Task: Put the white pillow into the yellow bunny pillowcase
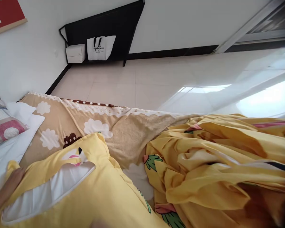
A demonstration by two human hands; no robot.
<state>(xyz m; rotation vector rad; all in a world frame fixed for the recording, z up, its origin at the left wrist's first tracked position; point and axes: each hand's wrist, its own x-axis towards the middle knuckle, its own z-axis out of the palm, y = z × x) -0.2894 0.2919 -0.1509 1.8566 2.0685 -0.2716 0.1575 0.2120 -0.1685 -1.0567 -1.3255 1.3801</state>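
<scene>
The head camera sits just above the bed [68, 123], rolled sideways so the tiled floor [156, 82] and far wall [192, 22] slant across the top. It hangs very close to the yellow pillow [85, 193] and crumpled yellow duvet cover [216, 164] filling the lower view, facing across them toward a black frame [109, 23].

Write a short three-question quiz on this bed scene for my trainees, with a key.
1. Fill in: the crumpled yellow cover lies to the ____ of the yellow pillow.
2. True or false: the tote bag lies on the yellow pillow.
3. The left hand touches: A) yellow pillow B) crumpled yellow cover C) tote bag.
Key: 1 right; 2 false, the tote bag leans on the black frame; 3 A.
</scene>
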